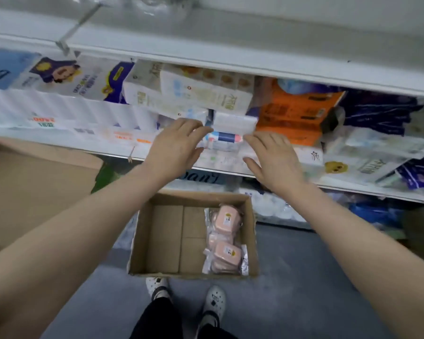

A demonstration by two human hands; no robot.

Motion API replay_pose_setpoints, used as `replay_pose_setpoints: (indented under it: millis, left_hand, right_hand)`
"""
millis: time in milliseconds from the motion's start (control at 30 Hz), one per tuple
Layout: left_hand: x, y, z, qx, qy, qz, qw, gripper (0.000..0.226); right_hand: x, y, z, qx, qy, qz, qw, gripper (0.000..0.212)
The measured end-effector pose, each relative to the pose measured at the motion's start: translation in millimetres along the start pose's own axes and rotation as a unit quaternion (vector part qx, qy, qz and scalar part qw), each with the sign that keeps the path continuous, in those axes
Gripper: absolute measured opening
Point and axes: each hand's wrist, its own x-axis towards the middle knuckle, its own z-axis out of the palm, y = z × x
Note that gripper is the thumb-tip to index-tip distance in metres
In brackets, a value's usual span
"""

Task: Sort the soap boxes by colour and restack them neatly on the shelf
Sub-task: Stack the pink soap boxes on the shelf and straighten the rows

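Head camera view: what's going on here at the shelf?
A person stands at a stocked shelf, both hands reaching to its front edge. The left hand and right hand flank a small blue-and-pink striped box, with fingers fairly straight against its ends, as if squaring it up just below a white pack. On the floor below, an open cardboard box holds several wrapped pink soap boxes along its right side. The rest of its bottom is bare.

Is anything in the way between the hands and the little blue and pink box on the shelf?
Nothing visible. The left hand and right hand flank the blue and pink box at its ends. A white pack lies directly above it.
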Motion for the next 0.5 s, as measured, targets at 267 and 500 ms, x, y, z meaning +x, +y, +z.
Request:
replay_pose_setpoints:
  millis: [267,500]
  left_hand:
    - [-88,45,108,-0.089,-0.166,-0.02,0.982,0.048]
    - [-157,54,214,-0.15,-0.376,-0.054,0.913,0.068]
  right_hand:
    - [-134,-29,106,0.086,-0.149,0.114,0.978,0.042]
    - [-221,-60,200,0.149,-0.288,0.189,0.927,0.048]
